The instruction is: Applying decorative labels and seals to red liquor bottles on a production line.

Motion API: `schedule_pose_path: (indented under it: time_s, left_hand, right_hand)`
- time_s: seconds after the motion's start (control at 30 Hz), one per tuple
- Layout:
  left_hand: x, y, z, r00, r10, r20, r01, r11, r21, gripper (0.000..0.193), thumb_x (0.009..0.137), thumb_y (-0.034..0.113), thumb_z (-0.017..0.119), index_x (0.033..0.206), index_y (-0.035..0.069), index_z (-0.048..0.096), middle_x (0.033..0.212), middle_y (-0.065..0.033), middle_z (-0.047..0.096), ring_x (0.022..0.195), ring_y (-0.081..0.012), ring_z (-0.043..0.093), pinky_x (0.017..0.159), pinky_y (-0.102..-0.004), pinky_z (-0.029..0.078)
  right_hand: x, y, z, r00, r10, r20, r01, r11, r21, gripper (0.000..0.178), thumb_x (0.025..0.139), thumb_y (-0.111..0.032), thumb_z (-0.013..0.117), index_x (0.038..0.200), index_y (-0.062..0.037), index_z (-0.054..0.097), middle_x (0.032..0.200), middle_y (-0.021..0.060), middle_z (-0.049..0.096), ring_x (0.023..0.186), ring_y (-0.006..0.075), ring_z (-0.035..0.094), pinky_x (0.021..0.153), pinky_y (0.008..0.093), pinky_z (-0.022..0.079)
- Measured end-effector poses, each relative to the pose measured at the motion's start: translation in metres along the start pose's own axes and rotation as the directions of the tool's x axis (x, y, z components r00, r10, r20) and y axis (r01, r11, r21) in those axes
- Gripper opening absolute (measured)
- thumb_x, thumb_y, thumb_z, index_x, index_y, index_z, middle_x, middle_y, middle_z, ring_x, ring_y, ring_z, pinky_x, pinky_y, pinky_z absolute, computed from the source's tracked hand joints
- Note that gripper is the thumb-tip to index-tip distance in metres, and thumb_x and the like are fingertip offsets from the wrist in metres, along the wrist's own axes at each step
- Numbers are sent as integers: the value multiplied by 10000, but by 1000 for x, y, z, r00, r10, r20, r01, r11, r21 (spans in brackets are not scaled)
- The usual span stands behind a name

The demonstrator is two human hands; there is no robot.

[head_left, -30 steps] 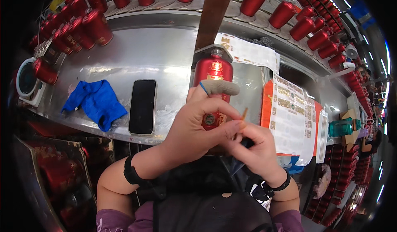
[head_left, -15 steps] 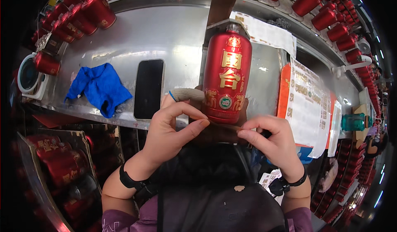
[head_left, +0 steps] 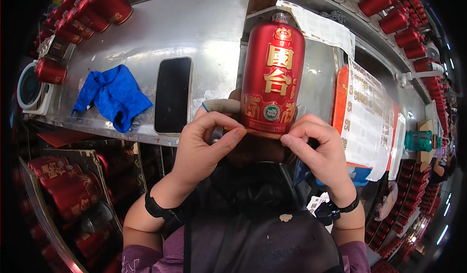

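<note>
A red bottle with gold markings and a round seal stands upright at the near edge of a steel workbench. My left hand pinches its lower left rim between thumb and forefinger; one finger carries a tan bandage. My right hand pinches the lower right rim the same way. Both wrists wear black bands.
A black phone lies face up left of the bottle, with a blue cloth further left. Printed paper sheets lie to the right. Several red bottles line the bench's far side and the racks below left.
The bottle has come closer and larger in view and now stands upright with its front facing me. Both hands moved down from its body to its bottom rim.
</note>
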State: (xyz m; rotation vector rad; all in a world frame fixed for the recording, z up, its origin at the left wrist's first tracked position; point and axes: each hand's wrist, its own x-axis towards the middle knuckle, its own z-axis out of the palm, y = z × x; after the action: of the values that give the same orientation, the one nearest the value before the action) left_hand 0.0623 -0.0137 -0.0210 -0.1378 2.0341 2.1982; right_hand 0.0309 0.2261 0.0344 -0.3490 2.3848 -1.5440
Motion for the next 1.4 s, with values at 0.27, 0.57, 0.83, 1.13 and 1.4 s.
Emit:
schedule_pose_path:
  time_s: [0.27,0.57,0.83,1.13,1.4]
  left_hand:
    - [2,-2,6,997,79,13,-78,995,-56,123,853,70,768,956,45,704,1105,-54,516,1006,-89,515,867,-216,396]
    - [3,0,9,997,80,18,-79,996,-48,84,870,12,718,930,39,667,1157,-57,525,1100,-121,520,982,-271,383]
    - [4,-7,6,999,51,4,-51,999,-14,105,849,100,766,918,76,691,983,-13,545,952,-90,493,842,-231,393]
    - [4,-11,4,1000,-3,-29,3,1000,-7,91,868,147,745,907,85,691,879,2,528,890,-97,483,820,-246,393]
    - [6,-9,-1,999,-14,45,10,997,79,48,920,54,679,928,56,631,899,28,540,855,-52,467,775,-222,354]
  right_hand:
    - [0,2,0,1000,3,-7,-3,1000,-15,114,856,-97,752,832,-3,692,772,36,582,648,102,502,610,247,406]
    - [1,1,1,1000,-17,-24,15,998,-63,123,854,-99,756,822,-2,687,780,42,589,645,105,521,597,248,415]
    - [1,0,3,999,-17,-51,13,997,-78,123,847,-89,762,813,-1,683,777,45,587,652,113,521,603,252,416]
    - [2,0,3,999,-10,-53,6,996,-92,141,835,-88,776,796,-3,671,775,30,585,685,115,505,628,257,411]
    - [3,2,3,999,-15,-48,10,995,-96,143,838,-88,775,805,-1,668,782,26,584,694,108,507,635,250,410]
